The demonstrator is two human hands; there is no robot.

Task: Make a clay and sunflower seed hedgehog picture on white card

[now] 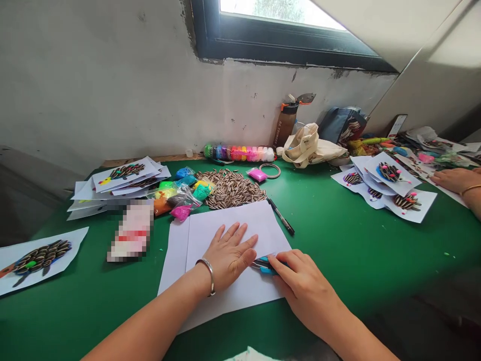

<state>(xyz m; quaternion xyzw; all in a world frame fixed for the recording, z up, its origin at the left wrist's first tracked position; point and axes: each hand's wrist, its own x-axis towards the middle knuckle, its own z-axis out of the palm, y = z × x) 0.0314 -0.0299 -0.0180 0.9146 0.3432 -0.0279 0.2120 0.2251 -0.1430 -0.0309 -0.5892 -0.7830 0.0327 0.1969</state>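
White paper point(229, 213) lies on the green table in front of me, with its upper layer set a little right of the layer under it. My left hand point(230, 255) presses flat on this paper, fingers spread, a silver bangle on the wrist. A blue utility knife point(265, 265) is in my right hand point(306, 283), its fingers closed round the handle. The knife's front end points left, close to my left thumb, at the paper's right side. Whether the blade is between the layers I cannot tell. A black pen point(281, 216) rests beside the paper's upper right edge.
Sunflower seeds point(236, 189) are heaped behind the paper, beside bags of coloured clay point(184, 193). Seed-picture cards point(124, 173) are stacked at left, more cards point(387, 180) at right. A bottle point(285, 123) stands by the wall. Another person's hand point(456, 179) rests at far right.
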